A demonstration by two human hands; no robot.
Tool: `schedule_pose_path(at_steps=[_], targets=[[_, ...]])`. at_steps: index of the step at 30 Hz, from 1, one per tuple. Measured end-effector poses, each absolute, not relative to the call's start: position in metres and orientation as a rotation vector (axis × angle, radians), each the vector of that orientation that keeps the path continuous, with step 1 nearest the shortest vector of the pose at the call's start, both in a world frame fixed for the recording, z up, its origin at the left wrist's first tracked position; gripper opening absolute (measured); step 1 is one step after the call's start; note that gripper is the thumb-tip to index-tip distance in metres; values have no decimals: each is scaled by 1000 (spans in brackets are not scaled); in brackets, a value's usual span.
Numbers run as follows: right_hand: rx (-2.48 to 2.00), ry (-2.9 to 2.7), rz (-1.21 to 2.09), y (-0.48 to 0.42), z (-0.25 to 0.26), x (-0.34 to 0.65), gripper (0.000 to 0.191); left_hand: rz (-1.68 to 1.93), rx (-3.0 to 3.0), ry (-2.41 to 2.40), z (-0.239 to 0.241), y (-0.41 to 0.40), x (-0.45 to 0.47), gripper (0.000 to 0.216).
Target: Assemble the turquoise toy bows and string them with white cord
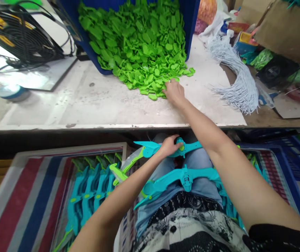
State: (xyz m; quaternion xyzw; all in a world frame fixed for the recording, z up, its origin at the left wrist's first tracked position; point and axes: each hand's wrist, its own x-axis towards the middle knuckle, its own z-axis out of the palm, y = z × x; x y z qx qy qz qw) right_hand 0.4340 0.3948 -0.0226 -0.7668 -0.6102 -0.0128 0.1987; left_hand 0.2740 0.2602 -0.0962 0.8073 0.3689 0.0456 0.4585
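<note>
My left hand (169,145) is closed around the middle of a turquoise plastic toy bow (151,149) with light-green end parts, held above my lap. A small light-green piece shows on the bow by my fingertips. A second turquoise toy bow (165,183) lies across my thighs, nearer to me. Farther forward, my right hand (175,92) is at the front right edge of a heap of small green plastic pieces (150,63). Its fingers are bent and pinched down onto a piece there; the fingertips are partly hidden.
A blue bin (192,29) lies tipped on the white-covered table (107,108), spilling the heap. A black fan (31,38) stands left, a bundle of white cords (240,80) right. Crates of turquoise bows (89,196) flank my legs; striped cloth (31,196) lines the left one.
</note>
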Motion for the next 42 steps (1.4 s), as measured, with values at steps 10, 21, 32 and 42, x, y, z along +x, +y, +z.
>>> schedule_pose_path(at_steps=[10,21,32,42], targets=[[-1899,-1700,-16,343,-9,466,35,12,1928,793,-76,212,218,33],[-1559,-531,1167,76,-31,394,53,-255,1501,627,-98,185,237,32],[-1778,-264,945,23,-82,327,40,-241,1272,660,-94,181,248,45],[-1857,-308,842,24,-89,319,43,-209,1304,686,-101,180,245,40]])
